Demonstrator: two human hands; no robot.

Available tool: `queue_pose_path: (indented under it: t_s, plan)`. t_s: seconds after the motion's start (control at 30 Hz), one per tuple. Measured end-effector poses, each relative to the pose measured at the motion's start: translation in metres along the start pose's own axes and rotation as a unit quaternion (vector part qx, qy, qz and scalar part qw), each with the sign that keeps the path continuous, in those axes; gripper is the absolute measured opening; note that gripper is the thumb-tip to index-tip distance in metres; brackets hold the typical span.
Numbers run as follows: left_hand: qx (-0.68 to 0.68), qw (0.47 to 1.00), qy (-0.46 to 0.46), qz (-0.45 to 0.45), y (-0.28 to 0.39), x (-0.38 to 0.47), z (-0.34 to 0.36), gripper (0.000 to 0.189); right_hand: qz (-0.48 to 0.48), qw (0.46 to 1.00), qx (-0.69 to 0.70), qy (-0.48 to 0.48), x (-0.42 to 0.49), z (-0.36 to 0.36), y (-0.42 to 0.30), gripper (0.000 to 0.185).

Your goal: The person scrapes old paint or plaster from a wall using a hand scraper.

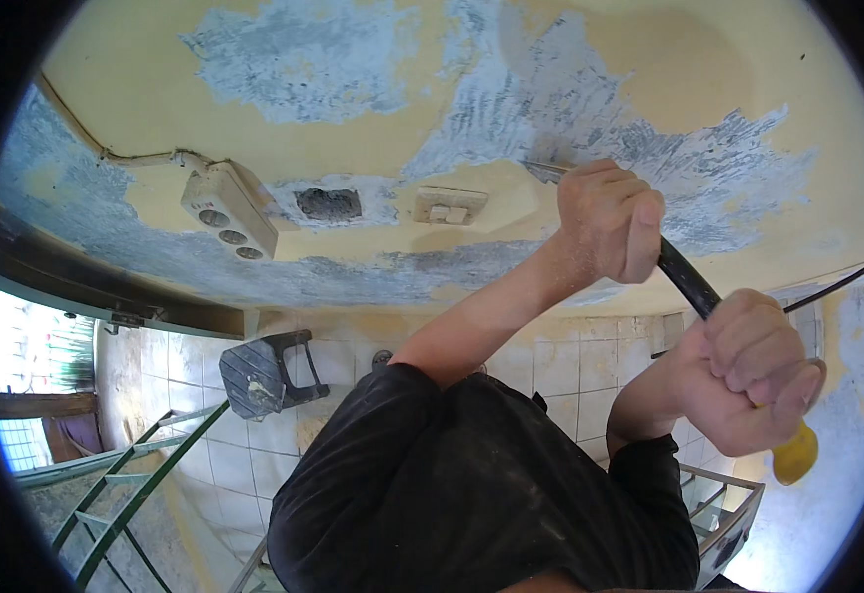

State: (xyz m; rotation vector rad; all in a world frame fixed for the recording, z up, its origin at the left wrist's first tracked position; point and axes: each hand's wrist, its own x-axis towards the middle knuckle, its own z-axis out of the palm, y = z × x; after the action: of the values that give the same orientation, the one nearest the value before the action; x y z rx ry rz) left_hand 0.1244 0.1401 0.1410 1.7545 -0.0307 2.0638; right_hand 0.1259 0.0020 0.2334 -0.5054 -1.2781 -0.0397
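Note:
Both my hands are closed around one long-handled scraper (685, 278) with a black shaft and a yellow butt end. My left hand (613, 222) grips it high up, close to the metal blade. My right hand (754, 370) holds the lower part, just above the yellow end. The blade's tip meets the wall (372, 152) at the edge of a patch of flaked paint. Yellow paint remains around rough blue-grey and whitish patches. A light switch (450, 206) is on the wall, left of the blade.
Left of the switch are an open wall box hole (328, 203) and a mounted socket block (230, 213) with its cable. Below stand a dark plastic stool (254, 376) and a green metal ladder (132, 478) on tiles. A metal-framed rack (732, 511) stands lower right.

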Motion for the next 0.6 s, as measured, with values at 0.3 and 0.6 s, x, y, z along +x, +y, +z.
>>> queue_pose_path:
  t_s: [0.3, 0.6]
  plan:
    - [0.036, 0.999, -0.022, 0.009, -0.019, -0.04, -0.008, 0.029, 0.032, 0.997, 0.013, -0.067, -0.028, -0.023, 0.022, 0.032]
    - [-0.016, 1.0, -0.008, -0.009, 0.007, -0.004, 0.023, 0.033, 0.0, 0.998, 0.003, 0.064, 0.001, -0.018, -0.003, 0.045]
